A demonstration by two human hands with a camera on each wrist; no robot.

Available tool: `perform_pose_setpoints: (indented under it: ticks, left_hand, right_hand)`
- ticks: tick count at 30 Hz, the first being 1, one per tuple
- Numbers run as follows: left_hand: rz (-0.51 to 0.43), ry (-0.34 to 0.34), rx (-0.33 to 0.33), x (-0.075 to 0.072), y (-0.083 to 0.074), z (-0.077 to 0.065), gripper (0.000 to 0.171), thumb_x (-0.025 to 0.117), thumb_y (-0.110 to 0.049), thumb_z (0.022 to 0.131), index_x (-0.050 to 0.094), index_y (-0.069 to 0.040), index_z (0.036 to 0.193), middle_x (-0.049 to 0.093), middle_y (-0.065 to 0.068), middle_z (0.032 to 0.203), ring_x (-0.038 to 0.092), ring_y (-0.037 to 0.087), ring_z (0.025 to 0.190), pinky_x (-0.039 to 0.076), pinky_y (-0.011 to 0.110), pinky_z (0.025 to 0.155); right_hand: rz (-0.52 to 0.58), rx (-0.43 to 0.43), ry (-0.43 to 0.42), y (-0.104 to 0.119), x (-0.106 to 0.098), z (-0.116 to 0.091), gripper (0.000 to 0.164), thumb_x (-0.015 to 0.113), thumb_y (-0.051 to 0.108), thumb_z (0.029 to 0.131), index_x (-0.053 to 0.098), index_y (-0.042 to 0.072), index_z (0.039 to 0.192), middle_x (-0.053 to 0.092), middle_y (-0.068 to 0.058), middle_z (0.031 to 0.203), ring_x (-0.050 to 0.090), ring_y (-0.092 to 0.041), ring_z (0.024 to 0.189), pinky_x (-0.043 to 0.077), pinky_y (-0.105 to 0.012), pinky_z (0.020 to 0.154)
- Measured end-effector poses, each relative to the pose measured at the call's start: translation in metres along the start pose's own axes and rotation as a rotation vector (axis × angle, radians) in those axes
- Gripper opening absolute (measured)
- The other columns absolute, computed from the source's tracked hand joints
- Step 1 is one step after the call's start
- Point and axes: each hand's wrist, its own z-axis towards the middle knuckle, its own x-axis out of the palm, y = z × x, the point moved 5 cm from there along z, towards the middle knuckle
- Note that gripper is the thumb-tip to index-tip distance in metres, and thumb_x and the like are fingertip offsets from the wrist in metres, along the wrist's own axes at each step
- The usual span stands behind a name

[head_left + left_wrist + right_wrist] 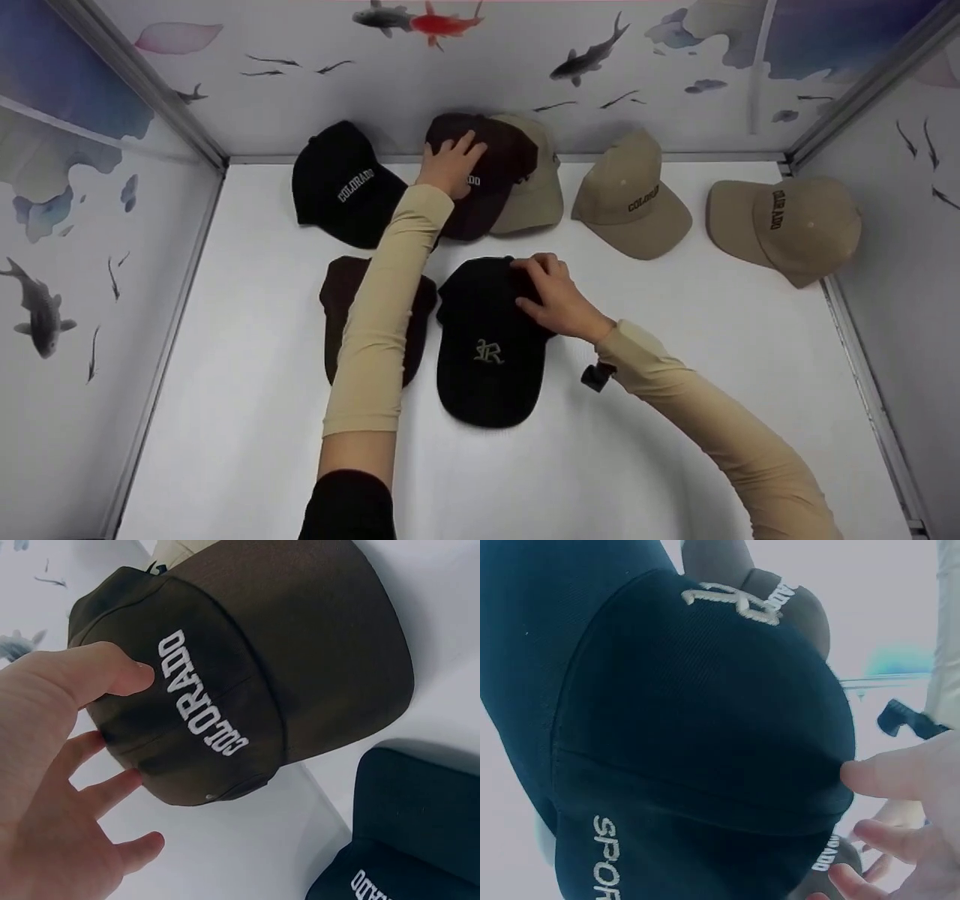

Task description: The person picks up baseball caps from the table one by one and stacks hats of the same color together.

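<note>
My left hand (452, 169) rests on the crown of a dark maroon-brown baseball cap (487, 206) at the back wall. In the left wrist view, the thumb lies beside the white COLORADO lettering on that cap (210, 682), with the fingers spread along the crown's edge. Nearer the front, my right hand (559, 296) touches the crown of a black baseball cap (491, 390) with a pale R emblem, its brim pointing toward me. The right wrist view shows one fingertip against the black crown (705, 712) and the other fingers spread beside it. SPOR lettering is visible there.
A black COLORADO cap (334, 180) stands at back left. A beige cap (544, 199) is partly hidden behind the maroon-brown one. Two tan caps (630, 202), (814, 221) sit to the right. My left forearm covers part of another dark brown cap (337, 300). Patterned walls (510, 82) enclose the white table.
</note>
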Motion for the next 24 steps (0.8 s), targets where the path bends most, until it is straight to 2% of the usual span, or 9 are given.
perform_pose_setpoints:
  ticks: [6,10,14,19,24]
  left_hand:
    - [-0.005,-0.054,-0.032,0.009,-0.001,0.010,0.091,0.069,-0.024,0.091,0.007,-0.025,0.157,-0.005,0.006,0.161,0.008,0.032,0.145,0.009,0.064,0.108]
    - [-0.009,-0.091,-0.056,0.016,-0.001,0.018,0.102,0.076,-0.028,0.085,0.004,-0.024,0.156,0.008,0.005,0.160,0.008,0.030,0.145,0.001,0.066,0.107]
    - [0.054,-0.136,-0.091,0.022,0.002,0.024,0.103,0.080,-0.034,0.080,0.012,-0.022,0.156,0.020,0.011,0.154,0.013,0.034,0.142,0.001,0.067,0.107]
    - [0.140,-0.099,-0.112,0.029,0.003,0.025,0.095,0.083,-0.039,0.075,0.028,-0.020,0.151,0.018,0.017,0.151,0.015,0.037,0.139,0.006,0.065,0.107]
    - [0.180,-0.056,-0.075,0.030,0.004,0.025,0.093,0.082,-0.041,0.076,0.029,-0.022,0.151,0.014,0.015,0.156,0.009,0.036,0.143,0.007,0.065,0.108]
  right_hand:
    - [0.046,-0.007,-0.038,-0.003,-0.004,-0.024,0.052,0.068,0.007,0.087,0.046,0.004,0.134,0.036,-0.024,0.130,0.034,-0.039,0.120,0.033,-0.052,0.099]
    - [0.080,0.020,-0.067,-0.014,-0.007,-0.039,0.056,0.072,0.005,0.084,0.046,0.004,0.135,0.035,-0.024,0.130,0.034,-0.038,0.121,0.035,-0.051,0.097]
    - [0.158,0.060,-0.069,-0.026,-0.007,-0.050,0.057,0.072,0.006,0.085,0.046,0.004,0.135,0.036,-0.021,0.131,0.035,-0.037,0.122,0.036,-0.052,0.098]
    - [0.373,0.136,-0.057,-0.036,-0.012,-0.066,0.056,0.070,0.002,0.086,0.045,0.002,0.136,0.036,-0.018,0.135,0.037,-0.039,0.124,0.039,-0.054,0.096]
    - [0.456,0.193,-0.070,-0.043,-0.018,-0.078,0.058,0.068,-0.003,0.086,0.041,-0.002,0.138,0.033,-0.023,0.138,0.038,-0.044,0.124,0.037,-0.057,0.097]
